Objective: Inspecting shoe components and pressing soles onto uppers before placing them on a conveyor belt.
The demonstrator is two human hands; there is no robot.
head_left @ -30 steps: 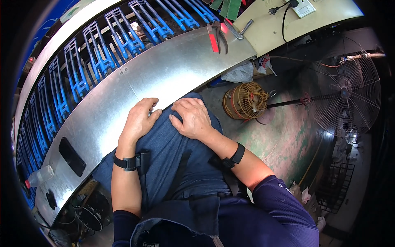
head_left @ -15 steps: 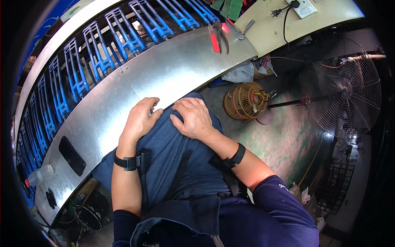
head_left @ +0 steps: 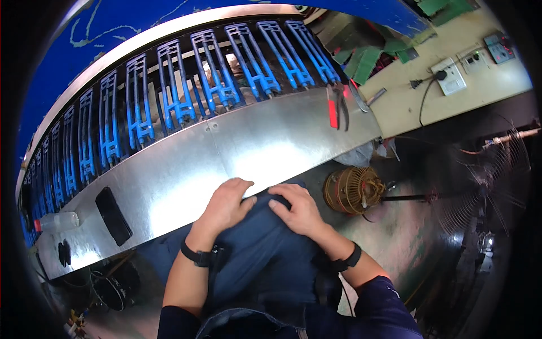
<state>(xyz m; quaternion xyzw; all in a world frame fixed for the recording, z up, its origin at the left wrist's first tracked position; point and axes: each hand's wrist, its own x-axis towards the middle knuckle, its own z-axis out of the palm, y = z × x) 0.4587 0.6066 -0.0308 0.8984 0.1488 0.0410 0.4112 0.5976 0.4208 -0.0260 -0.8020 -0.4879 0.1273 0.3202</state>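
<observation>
My left hand (head_left: 227, 204) rests at the front edge of the metal bench top (head_left: 186, 148), fingers loosely bent and thumb apart, with nothing in it. Just to its right, my right hand (head_left: 299, 210) lies over the knee of my dark blue trousers (head_left: 259, 243), fingers loosely bent and thumb held off, also without anything in it. A small gap separates the two hands. Dark bands circle both wrists. Behind the bench top stands a long row of blue-and-black metal fork-shaped parts (head_left: 138, 107).
Red-handled pliers (head_left: 333, 110) lie at the bench's right end. At left are a black phone (head_left: 113, 216) and a clear bottle (head_left: 60, 222) with a red cap. A wicker cage (head_left: 353, 189) and a wire-guarded fan (head_left: 485, 181) stand right. Sockets (head_left: 450, 77) sit on the pale surface.
The view has tilted up, so the bench and blue parts sit lower in it and more of the back wall shows. Both hands stay near the bench edge, loosely bent.
</observation>
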